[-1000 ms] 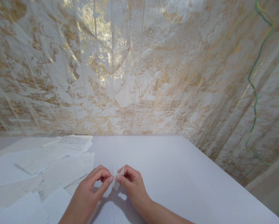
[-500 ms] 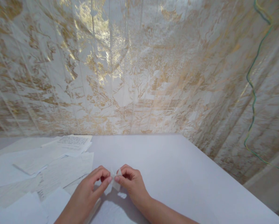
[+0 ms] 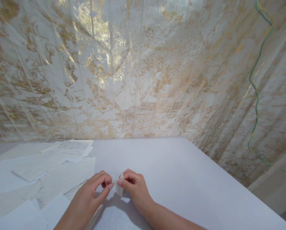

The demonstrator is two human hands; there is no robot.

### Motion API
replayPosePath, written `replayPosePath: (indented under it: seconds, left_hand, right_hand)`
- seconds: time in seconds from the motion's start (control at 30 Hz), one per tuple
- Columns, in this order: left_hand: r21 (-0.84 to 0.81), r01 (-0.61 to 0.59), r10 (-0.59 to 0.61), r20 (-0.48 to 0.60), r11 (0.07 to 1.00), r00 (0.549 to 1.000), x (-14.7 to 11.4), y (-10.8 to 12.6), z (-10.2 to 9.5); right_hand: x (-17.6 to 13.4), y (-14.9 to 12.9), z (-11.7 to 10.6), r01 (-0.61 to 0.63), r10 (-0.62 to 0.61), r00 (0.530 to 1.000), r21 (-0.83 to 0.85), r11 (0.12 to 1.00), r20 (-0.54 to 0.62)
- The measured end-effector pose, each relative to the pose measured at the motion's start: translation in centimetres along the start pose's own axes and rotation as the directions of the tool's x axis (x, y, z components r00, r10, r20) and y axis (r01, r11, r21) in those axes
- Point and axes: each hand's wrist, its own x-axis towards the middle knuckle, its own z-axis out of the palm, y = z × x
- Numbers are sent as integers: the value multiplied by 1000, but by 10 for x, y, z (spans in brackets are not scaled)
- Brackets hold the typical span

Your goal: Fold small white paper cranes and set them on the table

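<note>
**Folded paper (image 3: 119,189) held up over the table (image 3: 171,172)**

Your right hand (image 3: 140,192) pinches the small folded paper between thumb and forefinger, one pale tip poking up and a flap hanging below. Your left hand (image 3: 91,193) closes thumb and forefinger on its left edge; how much lies between them is hidden. The paper is between both hands, in front of you, clear of the tabletop. Loose sheets (image 3: 65,176) overlap at your left. Behind stands a gold-patterned curtain (image 3: 133,95), with a green-yellow cord (image 3: 256,108) at right.
</note>
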Motion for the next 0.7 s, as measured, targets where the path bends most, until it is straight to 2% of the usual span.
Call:
replayPosePath:
  seconds: [0.1, 0.27, 0.4, 0.7]
  left_hand:
    - [64, -23, 21, 26, 998, 999, 0, -1, -1]
    - [223, -130, 138, -17, 966, 990, -2, -12, 1]
    - [262, -191, 203, -18, 946, 979, -4, -15, 2]
    - [295, -149, 152, 16, 944, 988, -2, -5, -4]
  right_hand:
    - [-1, 0, 0, 31, -31, 1000, -48, 998, 6]
    - [-4, -4, 0, 101, -92, 994, -207, 973, 51]
    - [-4, -4, 0, 114, -107, 993, -235, 965, 42]
    - [-5, -2, -2, 199, -178, 980, -318, 927, 94]
